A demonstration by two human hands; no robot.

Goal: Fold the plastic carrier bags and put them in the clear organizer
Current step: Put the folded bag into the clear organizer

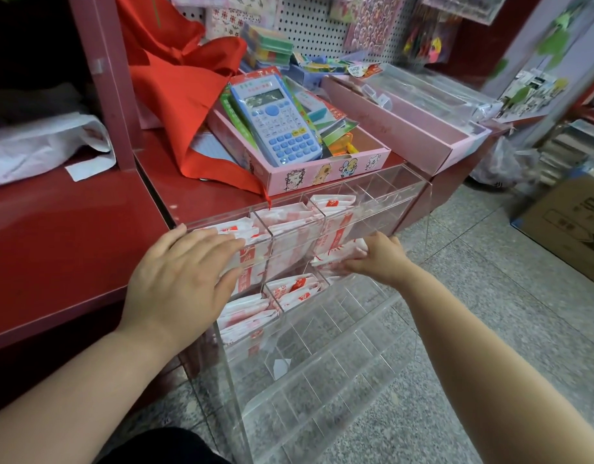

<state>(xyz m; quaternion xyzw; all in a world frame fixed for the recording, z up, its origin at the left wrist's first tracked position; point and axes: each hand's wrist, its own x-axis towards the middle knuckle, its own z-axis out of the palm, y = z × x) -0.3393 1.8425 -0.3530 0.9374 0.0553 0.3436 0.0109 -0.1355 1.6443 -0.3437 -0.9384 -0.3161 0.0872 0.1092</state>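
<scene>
Though print [332, 203] illegible, left hand [181, 272] flat on organizer [382, 190], right hand [379, 259] around folded bag [334, 260].

**Setting: small stationery shop**

Far wall: white pegboard [317, 31] hung with packeted goods [369, 25], blurred, probably stickers and pens. Red counter [202, 199] carries pink display trays [419, 142]; the left one holds a calculator [279, 122]. Clear organizer [389, 182] at its near edge, stocked with folded carrier bags [289, 222]. Cardboard carton [570, 226] on the floor, right.

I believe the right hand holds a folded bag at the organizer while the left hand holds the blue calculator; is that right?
Not quite: in the head view the left hand rests flat on top of the organizer; the calculator lies in the pink box.
</scene>
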